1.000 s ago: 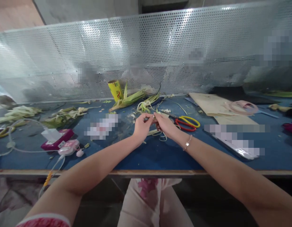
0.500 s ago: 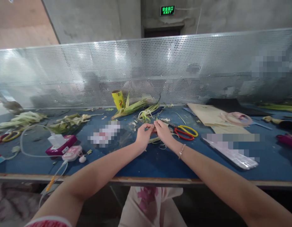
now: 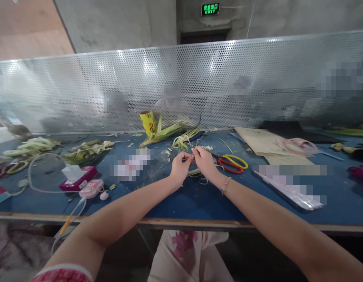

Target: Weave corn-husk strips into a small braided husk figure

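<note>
My left hand (image 3: pixel 180 167) and my right hand (image 3: pixel 204 161) meet over the middle of the blue table, fingertips pinched together. Whatever lies between the fingers is too small to make out. Pale, thin plant strips (image 3: pixel 195 172) rest on the table under and beside the hands. Just beyond them is a small bundle of green and whitish leaf strips (image 3: pixel 183 141). Scissors with one red and one yellow handle (image 3: pixel 232 163) lie right of my right hand, their blades partly hidden. Behind, corn husks (image 3: pixel 162 134) lie near a yellow cardboard tube (image 3: pixel 148 122).
A perforated metal screen (image 3: pixel 181 86) runs along the table's back. On the left are husk piles (image 3: pixel 89 150), a purple tissue pack (image 3: pixel 78 179), a pink charger (image 3: pixel 91 188) with cables and other scissors (image 3: pixel 17 167). On the right lie brown paper (image 3: pixel 259 143), a pink tape ring (image 3: pixel 298 146) and a plastic-wrapped packet (image 3: pixel 304 199).
Both hands stay pinched together in nearly the same place, with a slight shift of the fingers. The whole view has moved a little; the table's things lie as before.
</note>
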`<state>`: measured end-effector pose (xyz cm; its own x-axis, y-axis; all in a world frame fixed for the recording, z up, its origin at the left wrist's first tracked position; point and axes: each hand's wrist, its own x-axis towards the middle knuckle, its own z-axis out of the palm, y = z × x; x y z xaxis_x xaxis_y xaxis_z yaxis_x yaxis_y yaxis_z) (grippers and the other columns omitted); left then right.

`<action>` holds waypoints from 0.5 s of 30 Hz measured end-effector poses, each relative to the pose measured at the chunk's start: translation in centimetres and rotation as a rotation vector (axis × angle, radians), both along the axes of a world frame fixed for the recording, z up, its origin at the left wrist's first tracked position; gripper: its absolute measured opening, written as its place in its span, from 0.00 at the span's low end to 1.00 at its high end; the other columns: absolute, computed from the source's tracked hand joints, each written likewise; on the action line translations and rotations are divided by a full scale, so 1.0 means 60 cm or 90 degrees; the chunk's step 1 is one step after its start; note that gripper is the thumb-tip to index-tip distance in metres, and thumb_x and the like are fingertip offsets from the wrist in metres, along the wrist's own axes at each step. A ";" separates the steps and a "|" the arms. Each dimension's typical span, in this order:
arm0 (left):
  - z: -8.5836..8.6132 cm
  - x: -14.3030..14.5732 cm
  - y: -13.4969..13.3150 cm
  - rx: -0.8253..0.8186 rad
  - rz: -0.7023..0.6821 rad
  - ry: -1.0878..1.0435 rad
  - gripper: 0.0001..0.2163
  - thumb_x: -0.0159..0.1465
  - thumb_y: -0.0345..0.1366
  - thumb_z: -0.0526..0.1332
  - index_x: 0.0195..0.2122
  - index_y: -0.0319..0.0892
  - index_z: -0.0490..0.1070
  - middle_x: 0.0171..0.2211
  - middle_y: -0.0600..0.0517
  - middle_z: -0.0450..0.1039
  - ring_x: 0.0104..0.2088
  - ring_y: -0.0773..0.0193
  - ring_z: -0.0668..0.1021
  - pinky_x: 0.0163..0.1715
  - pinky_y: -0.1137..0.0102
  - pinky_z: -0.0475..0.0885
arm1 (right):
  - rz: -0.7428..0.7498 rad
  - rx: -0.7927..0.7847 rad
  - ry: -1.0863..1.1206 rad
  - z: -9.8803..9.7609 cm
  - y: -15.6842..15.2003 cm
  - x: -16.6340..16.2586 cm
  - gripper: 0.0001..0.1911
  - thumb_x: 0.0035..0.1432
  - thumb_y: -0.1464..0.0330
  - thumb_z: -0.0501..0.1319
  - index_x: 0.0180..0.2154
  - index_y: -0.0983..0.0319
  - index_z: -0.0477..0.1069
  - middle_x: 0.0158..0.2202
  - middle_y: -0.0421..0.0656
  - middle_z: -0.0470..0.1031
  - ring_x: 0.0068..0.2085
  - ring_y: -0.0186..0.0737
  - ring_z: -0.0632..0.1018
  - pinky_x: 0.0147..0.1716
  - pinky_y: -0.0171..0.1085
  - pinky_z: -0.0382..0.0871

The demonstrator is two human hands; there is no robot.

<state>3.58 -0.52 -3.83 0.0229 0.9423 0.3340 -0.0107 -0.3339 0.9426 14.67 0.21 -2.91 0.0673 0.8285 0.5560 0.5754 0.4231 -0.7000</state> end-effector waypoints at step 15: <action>0.022 0.005 -0.017 -0.023 -0.019 -0.016 0.06 0.59 0.35 0.56 0.27 0.41 0.61 0.20 0.57 0.65 0.21 0.71 0.70 0.26 0.73 0.67 | 0.017 0.070 0.066 0.008 -0.012 0.002 0.11 0.57 0.62 0.53 0.26 0.60 0.63 0.20 0.36 0.64 0.23 0.34 0.64 0.25 0.34 0.55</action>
